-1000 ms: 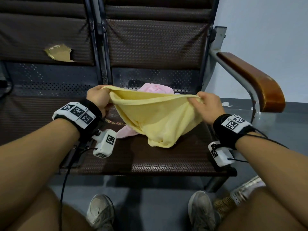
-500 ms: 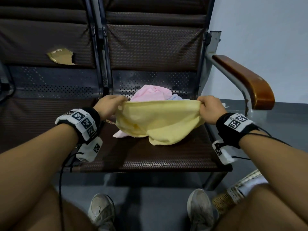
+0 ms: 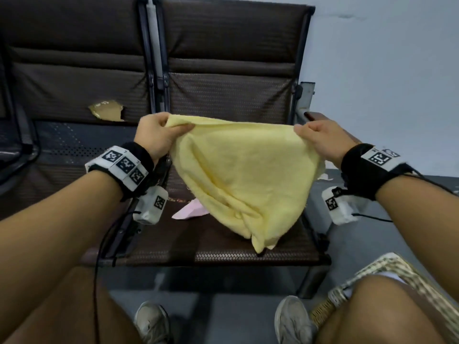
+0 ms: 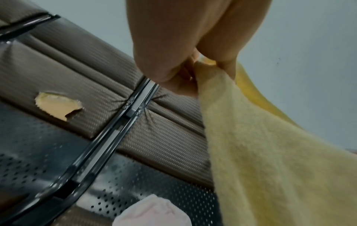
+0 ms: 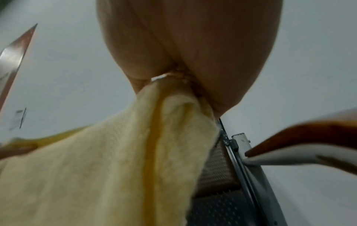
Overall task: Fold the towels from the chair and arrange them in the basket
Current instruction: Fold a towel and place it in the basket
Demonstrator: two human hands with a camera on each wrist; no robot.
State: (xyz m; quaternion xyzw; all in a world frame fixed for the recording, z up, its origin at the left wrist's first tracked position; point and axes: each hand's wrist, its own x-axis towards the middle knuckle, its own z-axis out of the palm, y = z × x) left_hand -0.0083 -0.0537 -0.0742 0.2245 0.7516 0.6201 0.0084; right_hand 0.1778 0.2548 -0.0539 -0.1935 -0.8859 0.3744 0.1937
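Left hand (image 3: 155, 135) and right hand (image 3: 320, 140) each pinch a top corner of the pale yellow terry towel (image 3: 243, 175), stretched between them above the dark brown woven-pattern bench (image 3: 223, 254); its lower end sags toward the seat. Crumpled pink towel (image 3: 190, 212) lies on the seat behind it. Woven checked basket (image 3: 397, 269) sits on the floor, beside the right knee.

The yellow towel (image 3: 244, 175) hides most of the pink towel (image 3: 190, 211); a thigh covers the basket (image 3: 397, 271).
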